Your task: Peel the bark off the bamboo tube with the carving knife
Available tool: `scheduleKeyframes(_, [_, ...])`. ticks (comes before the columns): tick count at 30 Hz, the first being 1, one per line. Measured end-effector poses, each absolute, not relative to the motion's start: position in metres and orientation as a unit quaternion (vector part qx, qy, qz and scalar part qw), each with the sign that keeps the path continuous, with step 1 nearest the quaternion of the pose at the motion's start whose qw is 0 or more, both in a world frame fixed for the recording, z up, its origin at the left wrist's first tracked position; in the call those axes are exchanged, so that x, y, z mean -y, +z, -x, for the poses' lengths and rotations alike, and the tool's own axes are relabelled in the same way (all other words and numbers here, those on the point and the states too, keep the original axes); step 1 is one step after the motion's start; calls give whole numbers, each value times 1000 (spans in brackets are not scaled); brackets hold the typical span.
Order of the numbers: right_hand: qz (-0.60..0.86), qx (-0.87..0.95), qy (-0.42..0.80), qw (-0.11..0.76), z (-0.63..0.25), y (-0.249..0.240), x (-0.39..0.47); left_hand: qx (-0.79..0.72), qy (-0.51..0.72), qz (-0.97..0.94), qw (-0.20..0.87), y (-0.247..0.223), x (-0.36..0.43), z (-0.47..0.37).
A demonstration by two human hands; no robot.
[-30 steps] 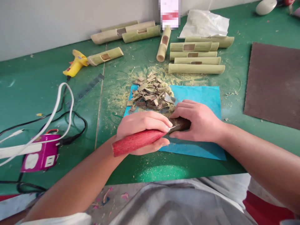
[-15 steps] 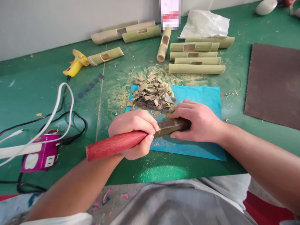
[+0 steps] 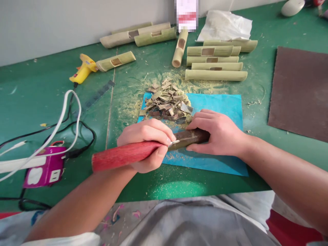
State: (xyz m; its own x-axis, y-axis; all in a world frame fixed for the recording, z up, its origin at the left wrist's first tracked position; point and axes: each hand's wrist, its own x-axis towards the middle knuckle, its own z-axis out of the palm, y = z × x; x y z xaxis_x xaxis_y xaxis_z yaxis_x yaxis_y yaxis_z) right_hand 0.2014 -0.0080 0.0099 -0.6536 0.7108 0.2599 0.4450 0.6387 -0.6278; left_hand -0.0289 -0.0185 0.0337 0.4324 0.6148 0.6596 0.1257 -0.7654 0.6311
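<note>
My left hand is closed round a carving knife with a thick red wooden handle. Its short bright blade points right, at the top surface of a dark brown-green bamboo tube. Whether the tip touches the bamboo I cannot tell. My right hand grips the tube's right end, thumb on the near side and fingers over the far side. Beneath the tube lies a blue sheet with fine shavings on it. A heap of cut bamboo chips covers its far left part.
Several pale bamboo tubes with cut openings lie at the back, near a white plastic bag. At left are a yellow glue gun, cables and a purple power socket. A brown board lies at right on the green table.
The knife's handle end has risen slightly and shifted left, and more of the blade shows past my left fingertips. My right hand and the tube stay nearly where they were.
</note>
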Motion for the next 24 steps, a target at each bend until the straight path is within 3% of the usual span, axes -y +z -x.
scheduleKeyframes(24, [336,870,259,253,-202,9,8,-256,517,-777,253,22,20,33])
